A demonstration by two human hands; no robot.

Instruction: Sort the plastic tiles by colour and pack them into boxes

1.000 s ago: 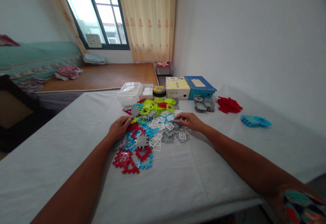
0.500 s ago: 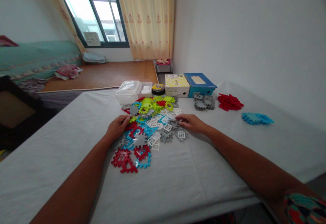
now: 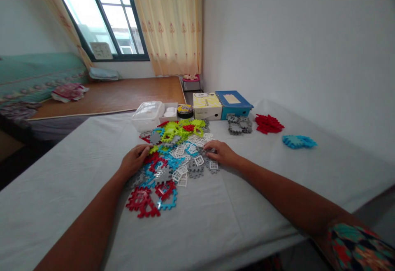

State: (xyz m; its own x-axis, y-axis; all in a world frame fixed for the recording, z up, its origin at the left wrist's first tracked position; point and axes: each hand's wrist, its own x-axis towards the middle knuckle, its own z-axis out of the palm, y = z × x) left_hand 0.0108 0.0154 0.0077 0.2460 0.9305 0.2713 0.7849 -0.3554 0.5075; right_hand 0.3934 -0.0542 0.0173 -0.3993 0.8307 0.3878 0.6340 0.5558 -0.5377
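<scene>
A pile of flat plastic building pieces with toothed edges lies between my hands, with lime-green pieces [image 3: 177, 130], red pieces [image 3: 142, 199], a grey piece [image 3: 163, 174] and blue ones overlapping. My left hand [image 3: 135, 160] rests at the pile's left side, its fingertips touching pieces beside a small green one; the fingers are loosely bent, and I see nothing held. My right hand [image 3: 222, 152] reaches over the right side, fingers apart, tips at the grey pieces near the white window-lattice pieces [image 3: 199, 160]. Its fingertips partly cover what they touch.
Behind the pile stand a clear plastic container [image 3: 148, 115], a round tin [image 3: 185, 111], a yellow-and-white box [image 3: 207, 106] and a blue box [image 3: 234, 104]. Separate stacks of grey pieces [image 3: 240, 125], red pieces [image 3: 269, 123] and blue pieces [image 3: 298, 141] lie to the right on the white cloth [image 3: 247, 213].
The view has turned slightly to the right, so everything sits further left. Both hands stay by the pile, with the right fingers a little more bent; no piece has visibly moved.
</scene>
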